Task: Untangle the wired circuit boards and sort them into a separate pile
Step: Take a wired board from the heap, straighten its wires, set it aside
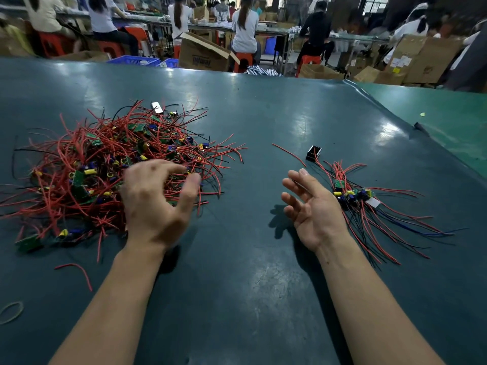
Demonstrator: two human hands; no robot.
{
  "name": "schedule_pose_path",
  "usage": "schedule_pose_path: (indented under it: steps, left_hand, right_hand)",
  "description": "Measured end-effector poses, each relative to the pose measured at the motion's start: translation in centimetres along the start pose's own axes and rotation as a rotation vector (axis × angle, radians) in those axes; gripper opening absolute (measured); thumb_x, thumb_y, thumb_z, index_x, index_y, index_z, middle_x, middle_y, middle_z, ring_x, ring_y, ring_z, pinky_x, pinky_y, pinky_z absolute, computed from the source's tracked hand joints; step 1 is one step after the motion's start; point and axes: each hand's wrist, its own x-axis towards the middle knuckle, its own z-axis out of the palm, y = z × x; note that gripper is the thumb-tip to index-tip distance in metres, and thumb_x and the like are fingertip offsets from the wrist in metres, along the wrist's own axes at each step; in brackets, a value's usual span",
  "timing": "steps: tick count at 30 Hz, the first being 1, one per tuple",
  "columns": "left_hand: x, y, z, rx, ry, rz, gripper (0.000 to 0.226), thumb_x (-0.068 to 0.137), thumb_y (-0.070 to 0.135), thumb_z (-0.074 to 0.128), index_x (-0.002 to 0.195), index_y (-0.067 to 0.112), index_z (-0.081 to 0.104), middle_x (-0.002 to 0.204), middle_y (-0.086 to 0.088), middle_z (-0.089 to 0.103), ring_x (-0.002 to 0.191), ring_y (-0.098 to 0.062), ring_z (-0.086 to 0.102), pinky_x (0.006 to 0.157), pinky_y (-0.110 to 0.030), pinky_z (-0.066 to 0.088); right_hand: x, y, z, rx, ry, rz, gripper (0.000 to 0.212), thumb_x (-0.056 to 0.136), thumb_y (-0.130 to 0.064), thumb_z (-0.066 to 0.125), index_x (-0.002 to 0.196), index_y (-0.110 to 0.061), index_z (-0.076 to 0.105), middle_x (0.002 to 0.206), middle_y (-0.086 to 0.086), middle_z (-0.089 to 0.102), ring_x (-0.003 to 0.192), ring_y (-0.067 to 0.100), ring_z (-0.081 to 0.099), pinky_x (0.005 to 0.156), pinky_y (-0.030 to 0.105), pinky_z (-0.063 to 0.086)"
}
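Note:
A big tangled heap of small green circuit boards with red and black wires [105, 164] covers the left part of the dark green table [263, 122]. My left hand [155, 198] hovers over the heap's near right edge, fingers spread and bent, holding nothing. A small sorted pile of wired boards [353, 196] lies on the right, its wires fanned toward me. My right hand [311, 206] sits just left of that pile, palm turned inward, fingers relaxed and empty.
A loose red wire [288, 153] and a small black part [313, 154] lie beyond my right hand. Another loose red wire [79, 272] and a rubber band [10, 312] lie near left. People sit at benches among cardboard boxes [203, 54] behind the table.

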Motion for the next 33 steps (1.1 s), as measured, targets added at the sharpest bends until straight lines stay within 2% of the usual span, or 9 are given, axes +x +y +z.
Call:
schedule_pose_path:
  steps: [3,5,8,12,15,20,27,30,33]
  left_hand:
    - [0.4,-0.9,-0.3,0.221,0.26,-0.263,0.036,0.092,0.04,0.046,0.108,0.012,0.063,0.119,-0.014,0.058,0.119,-0.037,0.045,0.098,-0.043,0.031]
    - [0.6,-1.7,-0.1,0.352,0.149,-0.457,0.041,0.087,0.028,0.054,0.125,0.011,0.055,0.133,-0.018,0.049,0.128,-0.038,0.036,0.105,-0.048,0.026]
    - [0.5,-2.4,0.3,0.416,0.05,-0.437,0.041,0.085,0.025,0.057,0.124,0.013,0.058,0.126,-0.018,0.057,0.123,-0.037,0.041,0.102,-0.05,0.028]
    - [1.0,-3.1,0.5,0.351,0.164,-0.421,0.038,0.091,0.034,0.055,0.122,0.013,0.057,0.105,-0.012,0.068,0.114,-0.035,0.048,0.096,-0.048,0.028]
    - [1.6,-3.6,0.7,0.373,0.155,-0.487,0.047,0.093,0.041,0.051,0.13,0.012,0.055,0.106,-0.015,0.068,0.115,-0.036,0.045,0.097,-0.048,0.026]
    - [1.4,-3.4,1.1,0.396,0.099,-0.393,0.03,0.093,0.04,0.056,0.108,0.019,0.072,0.103,-0.01,0.068,0.109,-0.035,0.042,0.093,-0.051,0.028]
    - [0.9,-1.1,0.6,0.356,0.283,-0.286,0.022,0.091,0.043,0.057,0.1,0.029,0.071,0.136,-0.01,0.045,0.129,-0.042,0.035,0.105,-0.055,0.026]
    - [0.6,-0.1,0.6,0.346,0.326,-0.145,0.022,0.093,0.043,0.057,0.103,0.03,0.072,0.139,-0.008,0.048,0.133,-0.043,0.034,0.108,-0.057,0.024]
    - [0.2,1.1,1.3,0.193,0.27,0.154,0.019,0.093,0.029,0.063,0.104,0.017,0.073,0.119,-0.007,0.065,0.124,-0.037,0.05,0.104,-0.054,0.032]
  right_hand:
    - [0.0,-0.1,-0.1,0.003,-0.005,0.001,0.017,0.094,-0.031,0.06,0.089,-0.018,0.07,0.076,-0.005,0.072,0.054,0.008,0.062,0.044,0.018,0.043]
    - [0.0,-0.1,-0.1,0.017,-0.006,0.0,0.017,0.094,-0.029,0.06,0.088,-0.018,0.071,0.075,-0.005,0.071,0.053,0.008,0.061,0.043,0.018,0.043]
    - [0.0,-0.1,-0.1,0.036,-0.011,0.0,0.017,0.094,-0.026,0.059,0.086,-0.018,0.071,0.074,-0.005,0.071,0.053,0.009,0.06,0.041,0.018,0.041]
    - [-0.1,-0.1,-0.2,0.044,-0.012,-0.002,0.017,0.094,-0.024,0.059,0.084,-0.018,0.072,0.073,-0.005,0.071,0.052,0.009,0.06,0.041,0.018,0.041]
    - [-0.2,-0.2,-0.1,0.056,-0.015,0.006,0.017,0.094,-0.024,0.058,0.085,-0.017,0.072,0.073,-0.005,0.07,0.053,0.009,0.059,0.041,0.018,0.04]
    - [-0.2,-0.2,-0.2,0.072,-0.016,0.007,0.017,0.094,-0.023,0.058,0.086,-0.017,0.071,0.072,-0.005,0.07,0.052,0.008,0.058,0.041,0.018,0.04]
    - [0.0,0.0,-0.3,0.062,-0.011,0.004,0.017,0.094,-0.023,0.057,0.088,-0.017,0.071,0.072,-0.005,0.069,0.052,0.009,0.058,0.042,0.018,0.04]
    - [0.0,0.0,-0.2,0.001,-0.059,-0.003,0.015,0.094,-0.024,0.058,0.092,-0.017,0.071,0.076,-0.005,0.069,0.055,0.009,0.059,0.043,0.018,0.04]
    - [-0.3,0.4,0.4,-0.092,-0.232,0.006,0.016,0.091,-0.02,0.062,0.103,-0.016,0.07,0.085,-0.001,0.072,0.058,0.012,0.063,0.042,0.018,0.042]
